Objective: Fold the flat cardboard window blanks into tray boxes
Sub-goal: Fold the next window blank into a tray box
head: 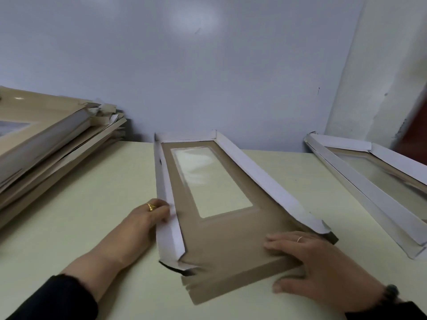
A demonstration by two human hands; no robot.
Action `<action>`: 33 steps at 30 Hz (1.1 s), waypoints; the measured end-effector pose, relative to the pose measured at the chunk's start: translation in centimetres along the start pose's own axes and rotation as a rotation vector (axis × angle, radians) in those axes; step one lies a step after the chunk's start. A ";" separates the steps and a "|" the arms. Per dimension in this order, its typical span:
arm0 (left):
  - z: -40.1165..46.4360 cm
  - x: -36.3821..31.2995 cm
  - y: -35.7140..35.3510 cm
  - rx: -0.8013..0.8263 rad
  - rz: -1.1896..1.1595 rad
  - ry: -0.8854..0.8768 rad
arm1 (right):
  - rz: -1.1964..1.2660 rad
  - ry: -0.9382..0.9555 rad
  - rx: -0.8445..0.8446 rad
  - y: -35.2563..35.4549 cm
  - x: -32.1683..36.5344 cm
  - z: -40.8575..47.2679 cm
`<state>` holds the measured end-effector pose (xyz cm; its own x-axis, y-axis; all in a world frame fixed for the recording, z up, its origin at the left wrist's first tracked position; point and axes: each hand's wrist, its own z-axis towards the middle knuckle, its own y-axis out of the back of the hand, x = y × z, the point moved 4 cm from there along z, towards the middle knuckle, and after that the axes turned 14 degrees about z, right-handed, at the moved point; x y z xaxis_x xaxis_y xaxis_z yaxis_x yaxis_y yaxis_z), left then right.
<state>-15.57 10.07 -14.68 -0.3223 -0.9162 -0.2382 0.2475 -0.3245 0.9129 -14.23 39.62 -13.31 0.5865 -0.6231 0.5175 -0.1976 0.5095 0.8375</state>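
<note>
Brown half-folded window blank [231, 239], unprinted, under flat right hand [323, 271]; left hand [143, 225] pinching its wall.

This looks like a small packing or box-making workroom rather than a home. A plain pale table [97, 204] fills the lower half of the frame and is pushed up against a bare bluish-grey wall [208, 65] with nothing hung on it. At the left edge a tall, slanting stack of flat cardboard sheets [46, 144] waits in bulk, and at the right edge finished trays with clear windows [379, 181] sit nested together, while one half-folded tray [231, 227] lies in the centre under two hands. In the upper right a rough whitewashed corner [381, 77] meets a dark reddish door edge [418, 121].
</note>
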 end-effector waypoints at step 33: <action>-3.9 -3.6 -0.6 0.291 0.304 -0.277 | 0.157 0.005 0.290 -3.2 1.7 0.9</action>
<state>-10.98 12.61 -15.70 -0.5157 -0.8492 0.1139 0.1156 0.0627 0.9913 -13.36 36.40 -14.91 0.5345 -0.5472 0.6441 -0.5007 0.4090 0.7629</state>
